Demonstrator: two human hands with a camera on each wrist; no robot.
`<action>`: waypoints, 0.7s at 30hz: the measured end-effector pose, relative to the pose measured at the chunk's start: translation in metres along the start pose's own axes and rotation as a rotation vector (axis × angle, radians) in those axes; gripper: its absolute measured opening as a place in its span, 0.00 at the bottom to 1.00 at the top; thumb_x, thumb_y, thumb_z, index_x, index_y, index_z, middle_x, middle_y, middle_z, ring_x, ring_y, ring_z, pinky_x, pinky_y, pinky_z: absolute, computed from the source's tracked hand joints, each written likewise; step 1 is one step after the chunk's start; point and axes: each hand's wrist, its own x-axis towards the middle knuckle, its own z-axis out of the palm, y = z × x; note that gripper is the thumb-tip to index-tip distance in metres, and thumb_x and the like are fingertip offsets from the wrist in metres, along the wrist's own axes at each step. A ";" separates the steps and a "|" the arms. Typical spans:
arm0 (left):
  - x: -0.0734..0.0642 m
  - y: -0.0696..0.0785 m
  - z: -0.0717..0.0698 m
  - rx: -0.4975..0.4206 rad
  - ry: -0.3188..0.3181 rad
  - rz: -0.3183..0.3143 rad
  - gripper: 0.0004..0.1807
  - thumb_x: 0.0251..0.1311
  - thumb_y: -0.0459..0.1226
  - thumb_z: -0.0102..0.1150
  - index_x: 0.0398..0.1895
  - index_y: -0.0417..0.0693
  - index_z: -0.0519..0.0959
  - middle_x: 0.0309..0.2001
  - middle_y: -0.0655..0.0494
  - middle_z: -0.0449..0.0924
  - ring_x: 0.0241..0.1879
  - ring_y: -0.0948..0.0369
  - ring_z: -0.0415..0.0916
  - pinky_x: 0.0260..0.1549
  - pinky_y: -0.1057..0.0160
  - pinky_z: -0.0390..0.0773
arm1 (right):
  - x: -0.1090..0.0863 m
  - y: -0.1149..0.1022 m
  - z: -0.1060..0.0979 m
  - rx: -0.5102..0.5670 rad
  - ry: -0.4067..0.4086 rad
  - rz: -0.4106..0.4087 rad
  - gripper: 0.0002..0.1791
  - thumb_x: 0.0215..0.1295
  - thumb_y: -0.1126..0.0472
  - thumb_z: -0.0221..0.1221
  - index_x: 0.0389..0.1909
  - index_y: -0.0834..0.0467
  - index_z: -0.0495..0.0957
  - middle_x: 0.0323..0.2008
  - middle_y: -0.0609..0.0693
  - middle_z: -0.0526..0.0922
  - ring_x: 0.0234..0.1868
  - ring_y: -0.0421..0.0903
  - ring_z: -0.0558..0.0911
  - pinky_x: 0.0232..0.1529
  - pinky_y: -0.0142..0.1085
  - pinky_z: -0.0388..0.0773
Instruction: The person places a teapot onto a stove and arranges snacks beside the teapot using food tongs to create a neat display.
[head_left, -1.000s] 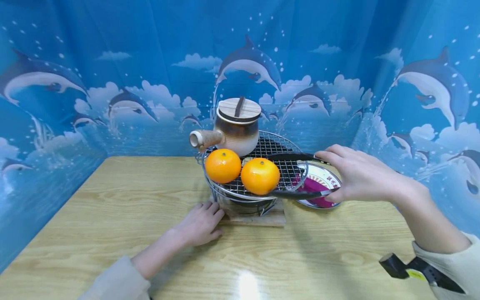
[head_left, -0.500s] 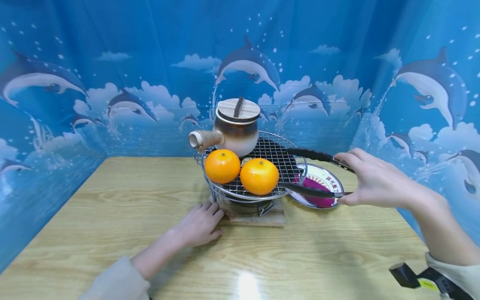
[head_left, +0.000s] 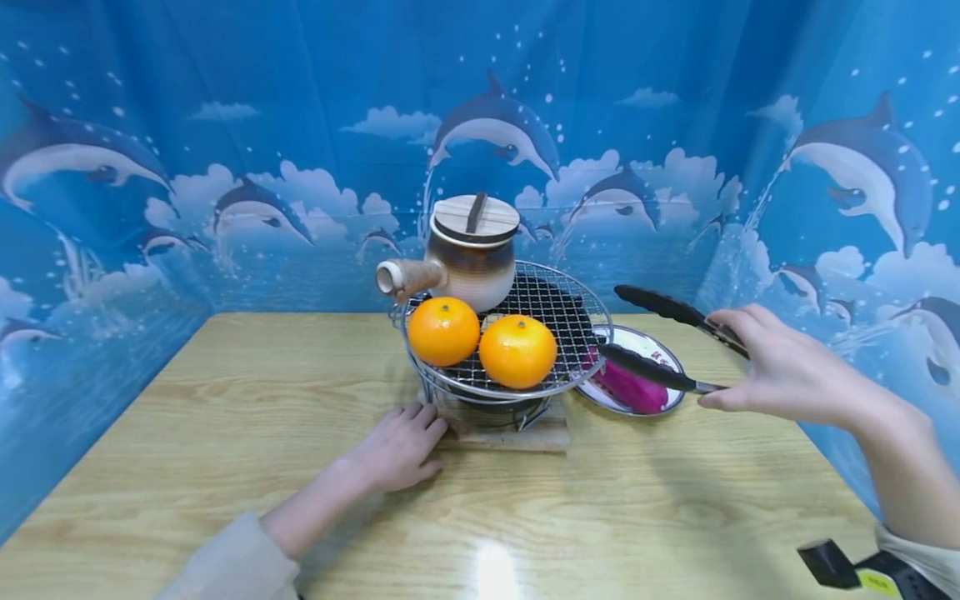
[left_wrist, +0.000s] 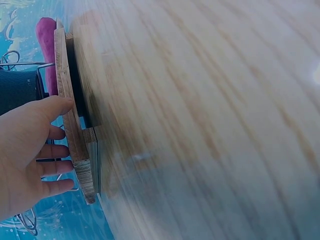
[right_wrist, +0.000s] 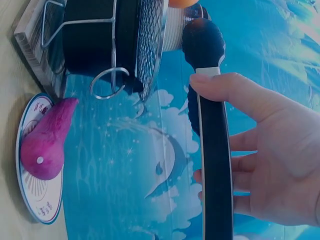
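My right hand (head_left: 806, 371) holds a pair of black tongs (right_wrist: 215, 155) by the handles, with the tong arms spread apart and nothing between them. In the head view the tips of the tongs hang over the right side of the round wire grill rack (head_left: 558, 308) and the plate (head_left: 671, 354). On that plate lies a purple sweet potato (right_wrist: 42, 145). Two oranges, a left one (head_left: 443, 332) and a right one (head_left: 517, 352), sit at the front of the rack. My left hand (head_left: 401, 446) rests at the left corner of the wooden board (left_wrist: 75, 135), its fingers against the edge.
A clay pot (head_left: 476, 267) with a wooden lid stands at the back of the rack, its side handle pointing left. Under the rack is a black stove (right_wrist: 95, 45) in a wire stand on the board. Dolphin-print cloth (head_left: 300, 125) encloses the wooden table (head_left: 300, 375).
My right hand has drawn the tongs rightward, away from the right orange, and their tips have come off the rack's middle. The oranges and my left hand stay put.
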 end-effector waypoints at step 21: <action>0.000 -0.001 0.001 0.005 0.004 0.009 0.18 0.49 0.48 0.63 0.34 0.46 0.72 0.31 0.54 0.67 0.32 0.56 0.67 0.25 0.61 0.67 | -0.003 0.035 0.015 -0.058 -0.034 0.088 0.55 0.44 0.33 0.64 0.62 0.69 0.58 0.55 0.69 0.63 0.49 0.65 0.70 0.35 0.59 0.71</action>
